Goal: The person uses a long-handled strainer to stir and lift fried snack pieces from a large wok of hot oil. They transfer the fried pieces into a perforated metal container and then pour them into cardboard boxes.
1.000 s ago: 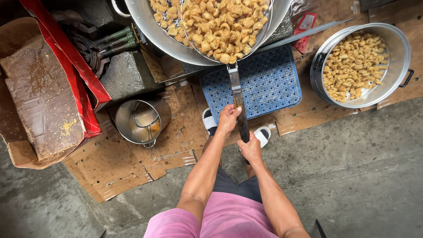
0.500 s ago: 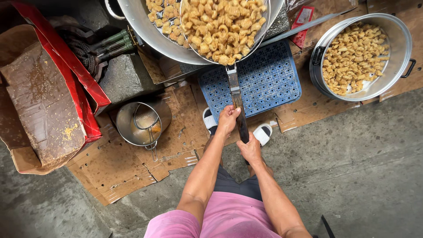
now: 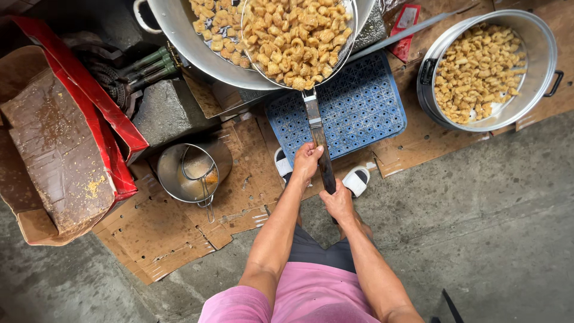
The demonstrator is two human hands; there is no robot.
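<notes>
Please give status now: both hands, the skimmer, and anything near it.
Left hand and right hand both grip the skimmer handle. Skimmer basket full of fried pieces, over the wok. Filled pot to the right, apart.

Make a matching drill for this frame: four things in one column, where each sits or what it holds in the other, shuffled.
Things:
1. strainer
2. steel pot
3. small pot
4. blue mat

Places or states:
A. on the cardboard at left, a small wire scoop inside
B. over the big pan, heaped with fried pieces, handle gripped by left hand and right hand
C. flat on the floor beneath the strainer handle
D. at upper right, fried pieces inside

Pairs: 1-B, 2-D, 3-A, 4-C
</notes>
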